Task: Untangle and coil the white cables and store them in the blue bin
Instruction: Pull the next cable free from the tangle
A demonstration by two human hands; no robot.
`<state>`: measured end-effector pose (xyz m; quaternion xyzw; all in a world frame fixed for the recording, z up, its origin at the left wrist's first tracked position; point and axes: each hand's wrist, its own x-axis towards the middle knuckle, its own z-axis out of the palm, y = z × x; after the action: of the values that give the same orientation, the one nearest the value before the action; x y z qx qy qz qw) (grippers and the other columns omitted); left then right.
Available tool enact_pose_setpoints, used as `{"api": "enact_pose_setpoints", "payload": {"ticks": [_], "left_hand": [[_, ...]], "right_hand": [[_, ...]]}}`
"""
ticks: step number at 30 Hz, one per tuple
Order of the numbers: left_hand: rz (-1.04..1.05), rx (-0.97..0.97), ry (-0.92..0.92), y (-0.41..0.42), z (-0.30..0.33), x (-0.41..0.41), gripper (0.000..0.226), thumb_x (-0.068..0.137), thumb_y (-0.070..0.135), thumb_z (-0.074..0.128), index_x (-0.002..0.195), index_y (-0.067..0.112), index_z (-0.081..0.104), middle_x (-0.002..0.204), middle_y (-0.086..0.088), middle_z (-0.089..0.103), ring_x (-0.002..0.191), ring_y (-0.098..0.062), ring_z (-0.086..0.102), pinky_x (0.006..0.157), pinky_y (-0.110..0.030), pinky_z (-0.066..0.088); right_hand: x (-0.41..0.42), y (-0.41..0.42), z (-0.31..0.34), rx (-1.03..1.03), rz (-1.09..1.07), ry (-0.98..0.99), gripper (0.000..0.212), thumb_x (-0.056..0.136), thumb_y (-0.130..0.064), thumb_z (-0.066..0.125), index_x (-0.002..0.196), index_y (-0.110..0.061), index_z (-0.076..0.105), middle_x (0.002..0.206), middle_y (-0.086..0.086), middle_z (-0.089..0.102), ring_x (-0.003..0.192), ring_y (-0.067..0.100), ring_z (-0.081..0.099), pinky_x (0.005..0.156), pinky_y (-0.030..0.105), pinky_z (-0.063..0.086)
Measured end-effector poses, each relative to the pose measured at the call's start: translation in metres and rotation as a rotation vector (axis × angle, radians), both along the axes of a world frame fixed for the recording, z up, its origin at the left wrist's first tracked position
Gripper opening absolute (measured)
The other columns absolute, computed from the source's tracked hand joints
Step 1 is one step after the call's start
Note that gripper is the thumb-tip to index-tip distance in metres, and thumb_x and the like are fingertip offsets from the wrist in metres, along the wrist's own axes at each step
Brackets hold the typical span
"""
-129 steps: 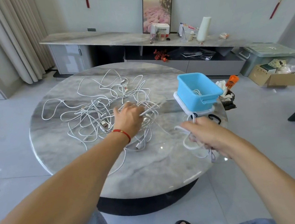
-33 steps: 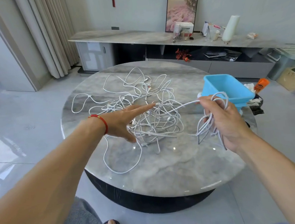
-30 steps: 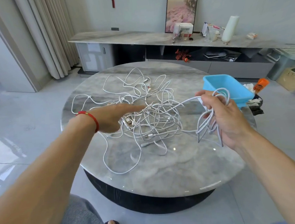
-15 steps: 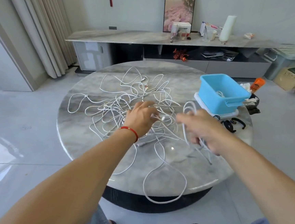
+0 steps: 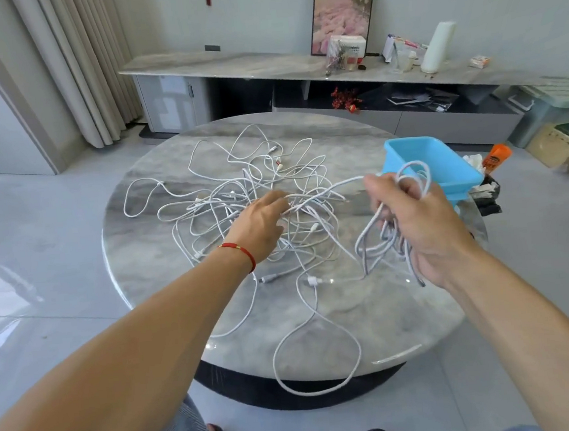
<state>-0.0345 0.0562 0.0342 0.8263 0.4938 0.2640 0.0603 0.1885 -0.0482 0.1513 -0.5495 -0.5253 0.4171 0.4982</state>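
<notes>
- Winding one white cable into loops: right hand [image 5: 414, 224] curled round a half-made coil [image 5: 383, 241], several loops hanging below the fist and one arching above the knuckles.
- Running from that fist leftward and slightly down, a taut strand [image 5: 339, 184] into the fingers of the left hand [image 5: 261, 222].
- Left hand palm-down over the middle of the tangle of white cables [image 5: 260, 190], fingers bent; strand seemingly pinched at the fingertips, though exact grip hard to confirm from this angle.
- Tangle spread across the far and middle part of the round marble desk [image 5: 149, 261], with one long loop [image 5: 318, 360] trailing over the near edge.
- Blue bin [image 5: 433, 164] at the right rim of the desk, just beyond and behind the right hand, opening upward; contents hidden by the hand and the raised loop.
- Deciding relation, by judgement: free cable lies left of the coil, its long axis nearly level from one hand to the other, so the next loop likely needs slack fed rightward from the pile.
- Right hand clearly nearer the bin; left hand nearer the knot.
- Likely snag: strand crossing under neighbouring cables near the left fingertips.
- Task early: most cables uncoiled.
</notes>
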Motion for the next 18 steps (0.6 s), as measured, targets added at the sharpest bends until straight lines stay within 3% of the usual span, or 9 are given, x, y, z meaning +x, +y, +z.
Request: {"api": "enact_pose_setpoints", "payload": {"ticks": [2, 4, 6, 7, 9, 11, 13, 16, 18], "left_hand": [[0.021, -0.010, -0.019, -0.001, 0.000, 0.002, 0.042, 0.077, -0.011, 0.069, 0.117, 0.002, 0.065, 0.142, -0.011, 0.055, 0.111, -0.038, 0.064, 0.091, -0.042, 0.052], [0.041, -0.033, -0.053, -0.001, 0.000, 0.004, 0.047, 0.077, -0.014, 0.066, 0.121, 0.003, 0.064, 0.141, -0.010, 0.056, 0.111, -0.036, 0.064, 0.093, -0.040, 0.051], [0.075, -0.071, -0.102, -0.001, 0.003, 0.005, 0.058, 0.076, -0.018, 0.059, 0.129, 0.006, 0.062, 0.139, -0.010, 0.057, 0.113, -0.035, 0.063, 0.096, -0.038, 0.050], [0.103, -0.094, -0.121, 0.000, 0.006, 0.004, 0.065, 0.075, -0.019, 0.055, 0.133, 0.007, 0.059, 0.138, -0.011, 0.057, 0.115, -0.034, 0.061, 0.097, -0.037, 0.049], [0.154, -0.129, -0.137, -0.001, 0.010, 0.003, 0.074, 0.073, -0.021, 0.052, 0.141, 0.008, 0.053, 0.140, -0.012, 0.055, 0.121, -0.033, 0.057, 0.100, -0.034, 0.045], [0.184, -0.130, -0.137, -0.002, 0.013, 0.001, 0.077, 0.073, -0.021, 0.053, 0.145, 0.008, 0.049, 0.142, -0.012, 0.053, 0.125, -0.033, 0.055, 0.102, -0.033, 0.044], [0.190, -0.121, -0.145, -0.002, 0.014, -0.002, 0.078, 0.074, -0.020, 0.055, 0.146, 0.008, 0.048, 0.141, -0.012, 0.054, 0.125, -0.032, 0.055, 0.103, -0.033, 0.044], [0.194, -0.122, -0.156, -0.003, 0.014, -0.005, 0.078, 0.072, -0.019, 0.057, 0.146, 0.007, 0.049, 0.141, -0.012, 0.054, 0.124, -0.033, 0.055, 0.100, -0.033, 0.044], [0.201, -0.119, -0.166, -0.004, 0.015, -0.004, 0.078, 0.072, -0.020, 0.056, 0.146, 0.007, 0.049, 0.140, -0.012, 0.054, 0.125, -0.033, 0.054, 0.101, -0.034, 0.044]], "right_hand": [[0.001, -0.002, 0.003, 0.003, 0.019, 0.206, 0.041, 0.098, -0.022, 0.065, 0.060, -0.020, 0.050, 0.087, 0.008, 0.064, 0.080, 0.010, 0.065, 0.071, 0.025, 0.047], [0.001, -0.003, 0.005, 0.012, 0.148, 0.441, 0.041, 0.102, -0.016, 0.055, 0.063, -0.016, 0.043, 0.113, 0.011, 0.074, 0.113, 0.016, 0.070, 0.099, 0.031, 0.049], [0.000, -0.002, 0.006, -0.018, 0.241, 0.559, 0.038, 0.102, -0.017, 0.051, 0.066, -0.016, 0.038, 0.104, 0.016, 0.075, 0.113, 0.027, 0.072, 0.106, 0.039, 0.049], [0.000, 0.000, 0.006, -0.034, 0.203, 0.496, 0.037, 0.099, -0.017, 0.053, 0.064, -0.017, 0.039, 0.087, 0.015, 0.074, 0.098, 0.029, 0.076, 0.097, 0.041, 0.055], [-0.001, 0.003, 0.002, -0.032, 0.020, 0.185, 0.036, 0.094, -0.015, 0.058, 0.060, -0.020, 0.047, 0.058, 0.009, 0.056, 0.055, 0.022, 0.065, 0.065, 0.040, 0.053], [-0.001, 0.005, -0.006, -0.075, -0.047, -0.068, 0.027, 0.091, -0.016, 0.065, 0.066, -0.017, 0.055, 0.050, 0.005, 0.047, 0.038, 0.017, 0.046, 0.054, 0.036, 0.043], [-0.006, 0.003, -0.013, -0.214, 0.025, -0.399, 0.022, 0.090, -0.026, 0.069, 0.075, -0.011, 0.062, 0.056, 0.000, 0.057, 0.040, 0.016, 0.048, 0.052, 0.029, 0.043], [-0.017, -0.005, -0.020, -0.328, 0.154, -1.049, 0.030, 0.085, -0.041, 0.068, 0.080, -0.011, 0.067, 0.075, 0.002, 0.066, 0.064, 0.023, 0.059, 0.057, 0.030, 0.043], [-0.023, -0.008, -0.018, -0.331, 0.157, -1.222, 0.032, 0.084, -0.041, 0.068, 0.082, -0.010, 0.069, 0.072, 0.003, 0.060, 0.075, 0.029, 0.057, 0.058, 0.033, 0.039]]}}
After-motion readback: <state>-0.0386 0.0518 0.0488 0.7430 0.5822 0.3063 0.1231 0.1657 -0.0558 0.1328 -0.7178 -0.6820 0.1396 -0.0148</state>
